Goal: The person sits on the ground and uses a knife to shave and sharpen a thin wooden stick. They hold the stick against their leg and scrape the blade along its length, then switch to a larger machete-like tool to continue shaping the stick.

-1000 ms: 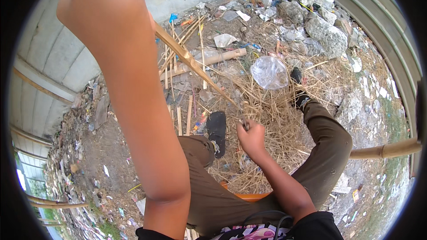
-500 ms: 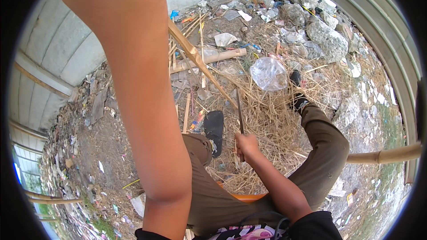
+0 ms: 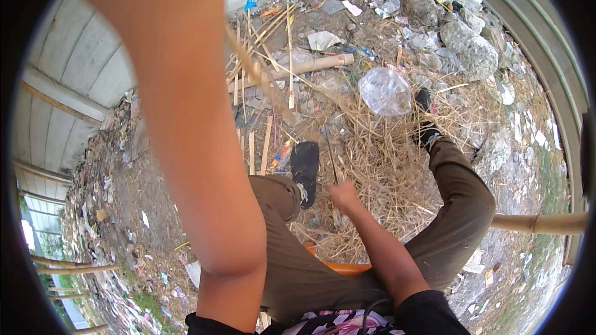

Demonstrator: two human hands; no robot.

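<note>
In my head view, a bamboo strip (image 3: 254,73) runs tan, long and thin, its smooth length smeared by blur, while a narrow, straight, dark blade (image 3: 332,156) stands out as a hard line against brittle, tangled straw (image 3: 385,167). Far of the straw I make out a crumpled, see-through plastic sheet (image 3: 385,91), a smooth round bamboo pole (image 3: 316,65) lying on the ground, and several flat, pale bamboo slats (image 3: 290,68) crossing it. Rough grey rocks (image 3: 469,49) are heaped far right, beside a ribbed wall panel (image 3: 540,37). The right grip (image 3: 344,196) is closed in a fist around the near end of the blade, which points away from me, to the far side and slightly left. The bamboo strip slants down from the far left, its near end left of the blade and apart from it, well to the far left of that fist. The dark left shoe (image 3: 304,170) sits just left of the right grip. My left forearm (image 3: 186,149) fills much of the left side and covers the strip's far end; the left grip is cut off beyond the far edge, so I cannot tell whether it is closed or what it holds. The tool's handle is hidden inside the right fist.
</note>
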